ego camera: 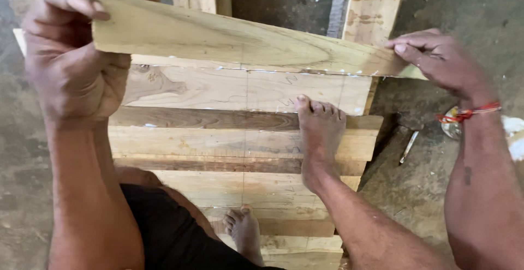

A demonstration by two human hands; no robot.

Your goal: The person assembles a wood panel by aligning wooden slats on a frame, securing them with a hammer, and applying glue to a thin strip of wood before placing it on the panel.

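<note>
My left hand (71, 57) grips the left end of a long pale wooden plank (229, 43), fingers curled over its top edge. My right hand (442, 65) pinches the plank's right end with the fingertips. The plank is held tilted on edge above a row of flat wooden boards (218, 139) laid side by side on the floor. White specks run along the seam under the plank's lower edge. My right foot (319, 133) presses on the boards; my other foot (245, 232) rests lower down on them.
Grey concrete floor (436, 166) lies on both sides. More upright planks (374, 8) stand at the back. A small pale stick-like object (408, 147) lies on the floor at the right, and a round object (453, 128) sits partly hidden behind my right wrist.
</note>
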